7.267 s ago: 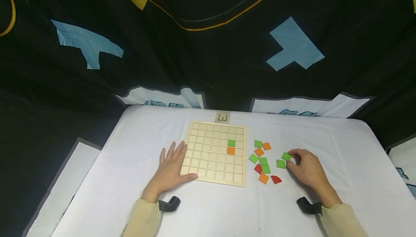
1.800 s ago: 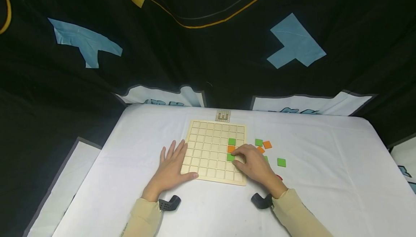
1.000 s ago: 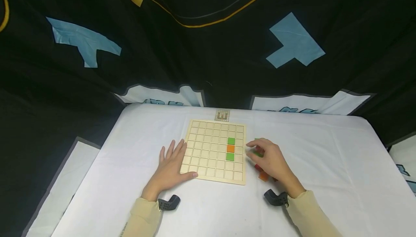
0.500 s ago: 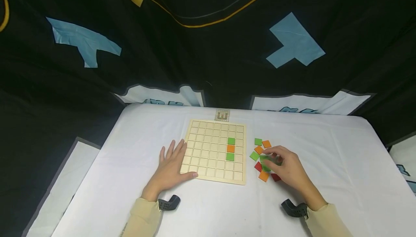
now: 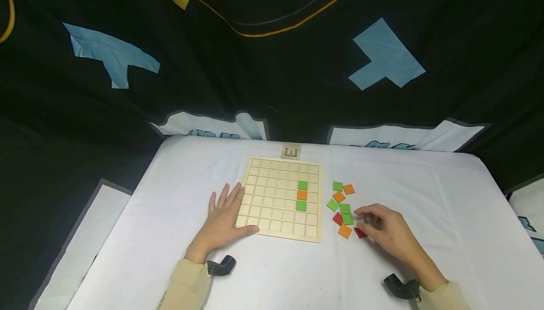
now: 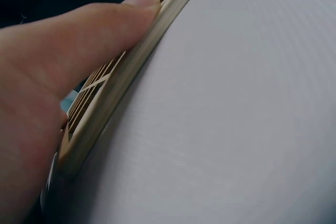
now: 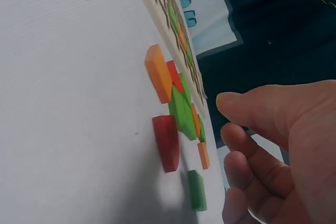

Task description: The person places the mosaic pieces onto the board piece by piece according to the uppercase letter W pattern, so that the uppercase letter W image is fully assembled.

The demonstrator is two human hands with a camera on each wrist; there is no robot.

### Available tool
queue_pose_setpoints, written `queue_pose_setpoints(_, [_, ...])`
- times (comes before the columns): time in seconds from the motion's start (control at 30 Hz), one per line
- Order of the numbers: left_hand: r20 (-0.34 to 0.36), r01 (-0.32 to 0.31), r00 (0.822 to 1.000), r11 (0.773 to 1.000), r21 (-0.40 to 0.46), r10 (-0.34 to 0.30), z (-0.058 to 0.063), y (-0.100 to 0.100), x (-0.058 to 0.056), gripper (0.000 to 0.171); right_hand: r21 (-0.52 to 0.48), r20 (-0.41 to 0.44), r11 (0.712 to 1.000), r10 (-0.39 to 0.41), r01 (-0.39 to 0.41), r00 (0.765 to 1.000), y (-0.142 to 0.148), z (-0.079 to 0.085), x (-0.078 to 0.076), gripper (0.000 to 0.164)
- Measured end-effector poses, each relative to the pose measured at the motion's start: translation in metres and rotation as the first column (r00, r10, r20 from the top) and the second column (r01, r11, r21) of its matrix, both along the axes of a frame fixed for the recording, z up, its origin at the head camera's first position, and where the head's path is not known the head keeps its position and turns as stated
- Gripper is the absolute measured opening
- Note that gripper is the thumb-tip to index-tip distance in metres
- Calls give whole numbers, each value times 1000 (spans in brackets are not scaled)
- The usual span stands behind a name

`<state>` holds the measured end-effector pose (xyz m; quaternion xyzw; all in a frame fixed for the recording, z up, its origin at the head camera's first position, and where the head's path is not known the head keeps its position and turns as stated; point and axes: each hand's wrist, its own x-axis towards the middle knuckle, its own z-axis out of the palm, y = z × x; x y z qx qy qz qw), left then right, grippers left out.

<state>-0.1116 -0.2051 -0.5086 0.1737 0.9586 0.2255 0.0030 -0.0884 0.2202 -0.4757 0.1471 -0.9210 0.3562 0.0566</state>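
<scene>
Head view: the gridded wooden board (image 5: 273, 202) lies on white cloth (image 5: 306, 277), an orange tile (image 5: 301, 195) between two green tiles (image 5: 301, 205) in one column; the left hand (image 5: 218, 227), fingers spread, touches its edge, and the right hand (image 5: 394, 234) (released, thumb and forefinger parted) is beside loose tiles (image 5: 347, 219)
</scene>
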Motion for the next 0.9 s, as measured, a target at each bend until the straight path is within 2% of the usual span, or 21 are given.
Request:
queue_pose_setpoints(0.17, [5, 0, 1000, 1000, -9, 0, -1, 0, 0, 114, -5, 4, 999, 48, -48, 999, 3, -5, 4, 26])
queue_pose_setpoints(0.43, [3, -3, 1000, 1000, -6, 3, 0, 0, 0, 115, 41, 11, 996, 77, -77, 997, 6, -10, 7, 26])
queue_pose_setpoints(0.7, [2, -6, 1000, 1000, -9, 6, -1, -1, 0, 115, 65, 91, 990, 116, -122, 989, 8, -10, 7, 24])
queue_pose_setpoints(0.9, [3, -7, 1000, 1000, -10, 7, -1, 0, -1, 114, 109, 106, 987, 104, -116, 989, 7, -10, 6, 20])
